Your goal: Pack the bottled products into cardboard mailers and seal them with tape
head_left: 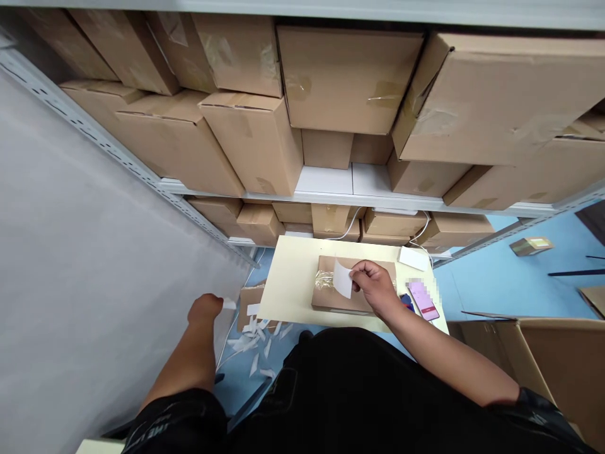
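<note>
My right hand (375, 289) pinches a white label (343, 279) by its edge, the label curling slightly. It hangs over a closed cardboard box (326, 299) with clear tape across it; whether label and box touch, I cannot tell. The box lies on a small cream table (283, 277). Out to the left, beyond the table edge, my left hand (205, 308) is closed, with a small white paper strip (229, 304) at its fingertips. Below that hand, several white paper scraps (255, 334) litter the blue floor around a flat cardboard piece (250, 295).
A phone (423, 300), a white flat device (413, 258) and a dark blue object (407, 302) sit at the table's right. Shelves of cardboard boxes (350, 82) rise in front. A grey wall (70, 252) runs along the left; a large open carton (524, 353) stands right.
</note>
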Demonstrator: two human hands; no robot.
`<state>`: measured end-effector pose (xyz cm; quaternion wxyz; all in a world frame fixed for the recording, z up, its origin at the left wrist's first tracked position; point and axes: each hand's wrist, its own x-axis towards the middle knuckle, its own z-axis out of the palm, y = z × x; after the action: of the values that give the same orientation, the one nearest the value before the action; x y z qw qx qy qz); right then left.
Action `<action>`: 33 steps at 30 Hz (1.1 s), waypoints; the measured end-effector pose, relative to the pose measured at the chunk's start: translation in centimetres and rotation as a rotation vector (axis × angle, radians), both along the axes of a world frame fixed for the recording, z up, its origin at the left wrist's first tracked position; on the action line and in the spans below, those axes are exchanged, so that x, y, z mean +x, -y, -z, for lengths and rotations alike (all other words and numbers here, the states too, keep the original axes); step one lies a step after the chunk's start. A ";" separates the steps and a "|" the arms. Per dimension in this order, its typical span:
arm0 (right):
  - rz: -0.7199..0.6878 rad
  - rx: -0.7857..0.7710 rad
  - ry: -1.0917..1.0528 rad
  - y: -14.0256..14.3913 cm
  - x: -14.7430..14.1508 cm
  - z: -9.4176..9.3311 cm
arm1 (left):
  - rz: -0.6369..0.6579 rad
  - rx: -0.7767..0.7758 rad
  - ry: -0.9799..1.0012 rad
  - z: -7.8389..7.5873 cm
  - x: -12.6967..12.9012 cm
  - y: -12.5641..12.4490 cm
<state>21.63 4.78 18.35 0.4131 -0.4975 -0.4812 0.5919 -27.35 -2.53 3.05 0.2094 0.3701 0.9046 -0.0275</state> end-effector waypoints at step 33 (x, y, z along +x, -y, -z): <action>0.060 -0.133 -0.007 4.3 5.4 6.6 | 0.567 0.793 0.836 -14.6 32.7 -1.9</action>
<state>27.06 0.46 11.80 0.3984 -0.5360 -0.4243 0.6115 5.38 -0.62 17.63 0.3763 0.6237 0.5550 0.4016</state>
